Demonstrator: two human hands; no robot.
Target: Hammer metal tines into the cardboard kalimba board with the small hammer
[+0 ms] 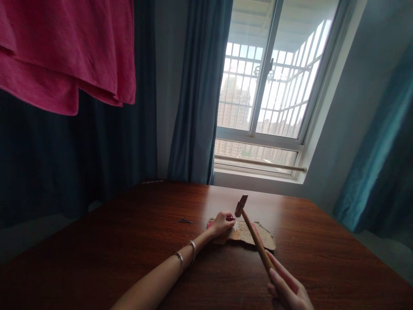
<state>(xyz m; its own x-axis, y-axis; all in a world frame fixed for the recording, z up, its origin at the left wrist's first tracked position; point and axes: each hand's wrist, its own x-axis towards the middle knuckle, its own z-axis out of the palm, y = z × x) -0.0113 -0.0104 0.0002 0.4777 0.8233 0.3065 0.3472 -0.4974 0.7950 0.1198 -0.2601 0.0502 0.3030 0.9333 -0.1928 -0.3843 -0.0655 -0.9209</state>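
Note:
A small wooden board (258,236) with rows of tiny holes lies flat on the dark wooden table (129,241). My left hand (222,223) rests on the board's left end, fingers pinched together on something too small to make out. My right hand (288,289) grips the end of a wooden-handled hammer (254,237). The hammer's head (241,205) hangs just above the board, beside my left fingertips. Two bracelets circle my left wrist.
A few small nails (184,221) lie on the table left of the board. A pink cloth (67,51) hangs at the upper left. Blue curtains (200,90) frame a barred window (274,82) behind the table.

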